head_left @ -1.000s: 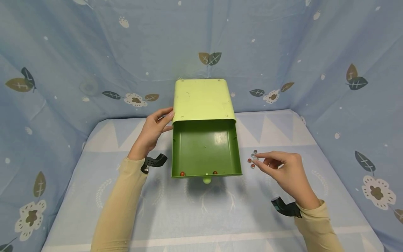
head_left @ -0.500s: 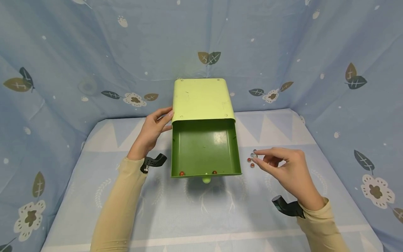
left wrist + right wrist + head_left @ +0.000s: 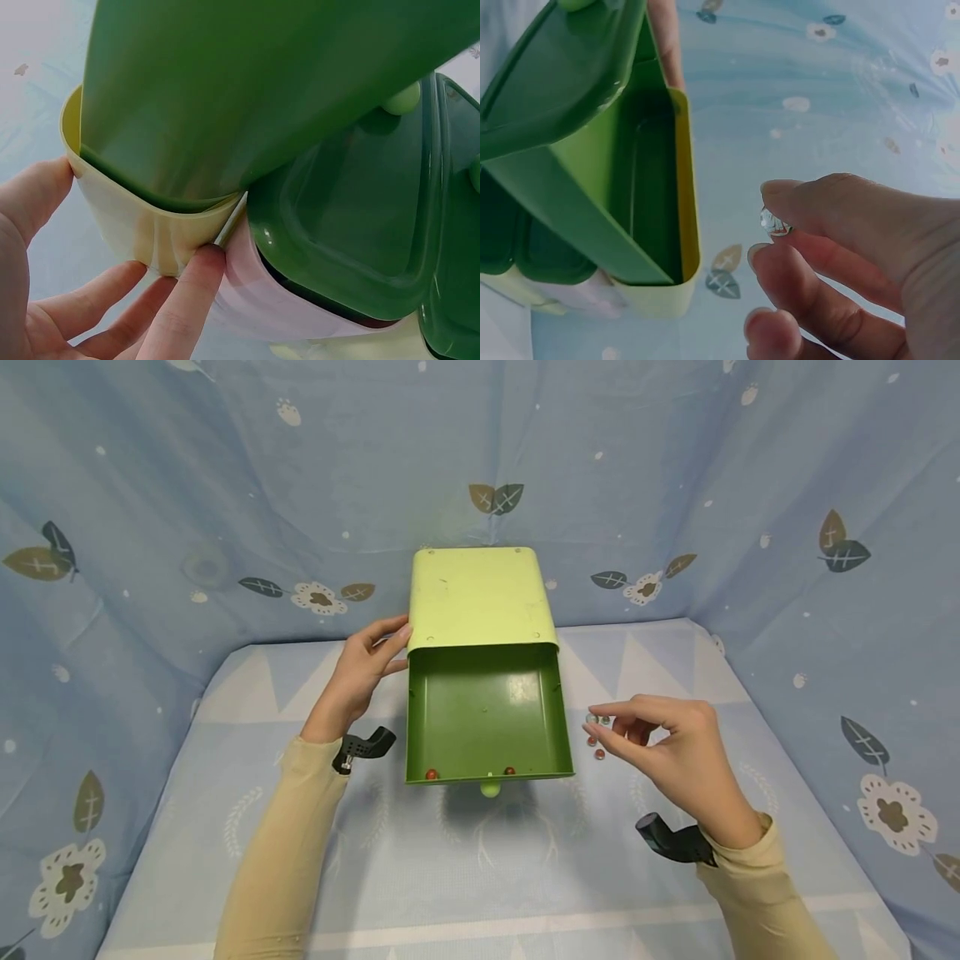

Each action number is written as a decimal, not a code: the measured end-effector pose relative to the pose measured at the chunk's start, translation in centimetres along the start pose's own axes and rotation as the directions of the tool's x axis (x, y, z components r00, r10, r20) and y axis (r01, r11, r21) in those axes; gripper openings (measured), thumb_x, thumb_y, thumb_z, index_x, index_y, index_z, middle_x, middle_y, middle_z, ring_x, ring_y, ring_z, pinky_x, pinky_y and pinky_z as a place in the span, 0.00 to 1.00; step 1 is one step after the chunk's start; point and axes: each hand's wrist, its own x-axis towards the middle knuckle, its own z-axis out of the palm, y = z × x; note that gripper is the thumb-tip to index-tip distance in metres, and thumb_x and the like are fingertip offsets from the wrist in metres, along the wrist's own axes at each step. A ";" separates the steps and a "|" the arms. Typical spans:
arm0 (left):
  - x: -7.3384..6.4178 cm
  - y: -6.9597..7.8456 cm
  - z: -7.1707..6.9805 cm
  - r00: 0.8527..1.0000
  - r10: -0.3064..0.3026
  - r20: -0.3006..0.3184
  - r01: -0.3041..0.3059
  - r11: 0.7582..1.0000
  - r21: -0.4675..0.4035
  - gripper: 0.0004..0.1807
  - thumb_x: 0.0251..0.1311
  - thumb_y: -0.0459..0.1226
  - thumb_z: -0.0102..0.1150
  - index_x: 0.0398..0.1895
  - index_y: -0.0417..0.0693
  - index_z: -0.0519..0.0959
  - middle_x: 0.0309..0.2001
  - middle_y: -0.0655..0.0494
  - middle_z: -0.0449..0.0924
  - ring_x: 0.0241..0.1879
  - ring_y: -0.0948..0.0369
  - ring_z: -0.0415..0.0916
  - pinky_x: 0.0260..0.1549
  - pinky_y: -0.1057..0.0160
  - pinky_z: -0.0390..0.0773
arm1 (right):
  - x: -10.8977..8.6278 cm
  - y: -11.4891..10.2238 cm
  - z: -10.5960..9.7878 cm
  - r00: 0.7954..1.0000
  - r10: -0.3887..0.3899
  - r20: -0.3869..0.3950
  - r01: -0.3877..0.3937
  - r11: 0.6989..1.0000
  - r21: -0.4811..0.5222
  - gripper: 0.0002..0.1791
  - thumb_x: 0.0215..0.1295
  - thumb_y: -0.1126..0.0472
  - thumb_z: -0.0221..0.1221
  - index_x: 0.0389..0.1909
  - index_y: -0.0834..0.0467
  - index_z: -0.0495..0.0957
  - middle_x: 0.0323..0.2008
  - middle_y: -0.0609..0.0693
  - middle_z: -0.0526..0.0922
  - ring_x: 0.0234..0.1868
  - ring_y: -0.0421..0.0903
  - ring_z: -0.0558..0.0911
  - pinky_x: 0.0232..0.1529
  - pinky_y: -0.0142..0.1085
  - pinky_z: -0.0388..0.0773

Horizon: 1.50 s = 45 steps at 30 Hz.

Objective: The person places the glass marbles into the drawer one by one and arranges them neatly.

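Observation:
A stacked drawer unit with a pale yellow top casing has its green drawer pulled far out. Two red marbles lie inside against the drawer's front wall. My left hand touches the left side of the yellow casing, fingers spread fairly straight along it. Between thumb and fingertips my right hand pinches a clear glass marble, right of the drawer and apart from it. On the table below sit a greyish marble and two reddish marbles, close to that hand.
Under the top drawer are more shut green drawers, one in a pink casing. The drawer's round knob juts out over the table. Blue patterned cloth hangs behind and on both sides.
My right hand has shifted slightly left and away from me with the clear marble, which has left its spot among the other marbles. The left hand keeps its place on the casing.

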 end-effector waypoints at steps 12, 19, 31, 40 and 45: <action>0.0 0.0 0.0 1.000 0.009 -0.002 -0.009 1.000 0.002 0.37 0.83 0.52 0.60 0.84 0.43 0.66 0.80 0.47 0.66 0.76 0.50 0.70 0.71 0.48 0.79 | 2.0 -0.9 0.7 0.998 -0.058 0.009 0.057 0.997 0.043 0.16 0.58 0.71 0.81 0.45 0.53 0.95 0.24 0.33 0.84 0.21 0.33 0.79 0.25 0.26 0.79; 0.0 0.0 0.1 1.000 0.007 -0.003 -0.007 1.000 -0.001 0.37 0.82 0.52 0.60 0.84 0.43 0.67 0.80 0.47 0.66 0.76 0.51 0.70 0.71 0.49 0.80 | 3.1 -1.3 1.2 0.996 -0.083 -0.008 0.084 0.995 0.049 0.15 0.59 0.72 0.81 0.44 0.53 0.95 0.24 0.35 0.84 0.20 0.32 0.79 0.22 0.27 0.77; -0.1 0.0 0.1 1.000 0.002 -0.007 -0.002 1.000 -0.001 0.38 0.82 0.53 0.61 0.84 0.43 0.66 0.81 0.48 0.65 0.76 0.51 0.70 0.70 0.50 0.80 | 4.9 -1.3 2.3 0.994 -0.110 0.015 0.109 0.992 0.062 0.12 0.62 0.70 0.79 0.44 0.53 0.95 0.24 0.36 0.83 0.18 0.34 0.77 0.20 0.26 0.77; -0.1 -0.1 0.1 1.000 -0.004 -0.012 0.004 1.000 -0.004 0.38 0.81 0.54 0.61 0.84 0.44 0.67 0.81 0.48 0.65 0.76 0.51 0.70 0.71 0.49 0.79 | 6.2 -1.9 3.3 0.989 -0.147 0.011 0.145 0.985 0.098 0.11 0.62 0.70 0.79 0.42 0.53 0.95 0.24 0.35 0.82 0.19 0.34 0.75 0.17 0.26 0.75; 0.0 -0.1 0.1 1.000 -0.004 -0.014 0.004 1.000 -0.006 0.39 0.81 0.54 0.62 0.84 0.43 0.67 0.80 0.48 0.66 0.76 0.51 0.69 0.71 0.49 0.79 | 7.2 -2.0 4.0 0.983 -0.183 0.000 0.182 0.978 0.099 0.11 0.62 0.70 0.79 0.43 0.55 0.95 0.23 0.37 0.83 0.20 0.34 0.76 0.22 0.28 0.78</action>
